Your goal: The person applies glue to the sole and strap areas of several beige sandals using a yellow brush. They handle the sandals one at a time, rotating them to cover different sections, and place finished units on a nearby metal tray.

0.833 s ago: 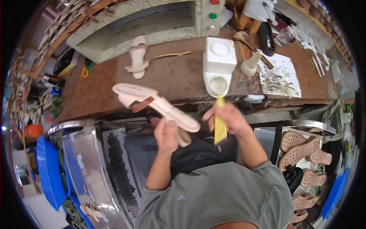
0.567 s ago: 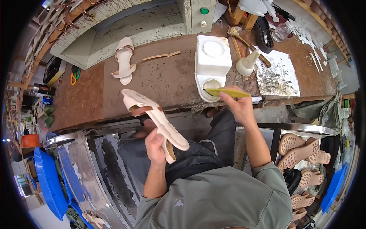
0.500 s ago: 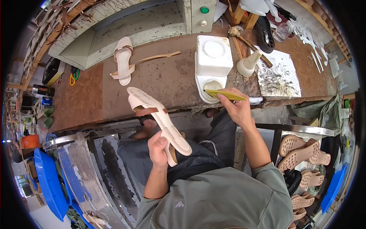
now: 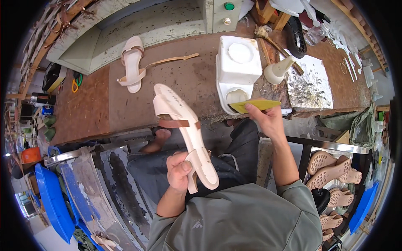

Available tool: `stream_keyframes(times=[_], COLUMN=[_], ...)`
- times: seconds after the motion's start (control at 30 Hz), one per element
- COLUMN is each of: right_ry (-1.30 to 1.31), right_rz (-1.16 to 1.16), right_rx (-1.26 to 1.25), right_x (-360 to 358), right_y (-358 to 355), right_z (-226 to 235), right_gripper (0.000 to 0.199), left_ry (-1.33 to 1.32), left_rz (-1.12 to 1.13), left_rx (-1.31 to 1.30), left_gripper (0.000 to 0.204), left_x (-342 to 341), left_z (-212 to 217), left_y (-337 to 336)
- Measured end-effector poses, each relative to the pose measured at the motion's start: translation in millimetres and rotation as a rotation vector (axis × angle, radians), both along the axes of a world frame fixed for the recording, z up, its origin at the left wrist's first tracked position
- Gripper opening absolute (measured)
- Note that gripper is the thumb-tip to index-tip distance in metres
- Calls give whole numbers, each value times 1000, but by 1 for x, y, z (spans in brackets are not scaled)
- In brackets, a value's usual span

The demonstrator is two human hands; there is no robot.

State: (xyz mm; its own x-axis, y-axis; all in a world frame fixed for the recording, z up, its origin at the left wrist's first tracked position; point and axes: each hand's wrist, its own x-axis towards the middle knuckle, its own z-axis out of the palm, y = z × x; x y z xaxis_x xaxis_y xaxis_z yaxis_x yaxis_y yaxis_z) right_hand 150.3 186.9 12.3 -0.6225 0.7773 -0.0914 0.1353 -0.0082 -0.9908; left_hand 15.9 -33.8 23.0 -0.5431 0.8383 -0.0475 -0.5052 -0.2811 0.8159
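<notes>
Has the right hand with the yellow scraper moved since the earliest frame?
Yes. The right hand carried the yellow scraper from the lap up to the white container.

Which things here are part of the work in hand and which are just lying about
In hand: cream sandal in left hand; yellow spatula in right hand, at white glue container.
Lying about: second sandal, white squeeze bottle, brush, soles.

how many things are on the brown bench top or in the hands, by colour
cream sandals: 2, one in the left hand at, one on the bench at
white container: 1
white nozzle bottle: 1
yellow spatula in the right hand: 1
tan strap: 1
total: 6
</notes>
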Motion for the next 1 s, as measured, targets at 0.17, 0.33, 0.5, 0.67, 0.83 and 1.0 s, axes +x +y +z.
stream_keyframes(times=[0.17,0.33,0.5,0.67,0.83,1.0], right_ry=[454,709,661,724,751,730], right_rz=[-29,95,151,170,189,228], right_rx=[-53,539,729,778,748,718], right_x=[5,-14,-16,-9,-1,7], right_y=[-44,-81,-97,-108,-121,-127], right_z=[44,62,72,72,77,82], right_gripper=[14,16,19,20,20,18], left_ry=[94,216,338,422,371,433], left_rz=[-88,-154,-173,-144,-118,-78], left_rx=[41,117,168,268,195,216], left_gripper=[47,45,42,35,45,45], left_x=[5,16,21,25,29,30], left_z=[25,57,72,73,83,88], left_y=[-7,-14,-26,-35,-45,-50])
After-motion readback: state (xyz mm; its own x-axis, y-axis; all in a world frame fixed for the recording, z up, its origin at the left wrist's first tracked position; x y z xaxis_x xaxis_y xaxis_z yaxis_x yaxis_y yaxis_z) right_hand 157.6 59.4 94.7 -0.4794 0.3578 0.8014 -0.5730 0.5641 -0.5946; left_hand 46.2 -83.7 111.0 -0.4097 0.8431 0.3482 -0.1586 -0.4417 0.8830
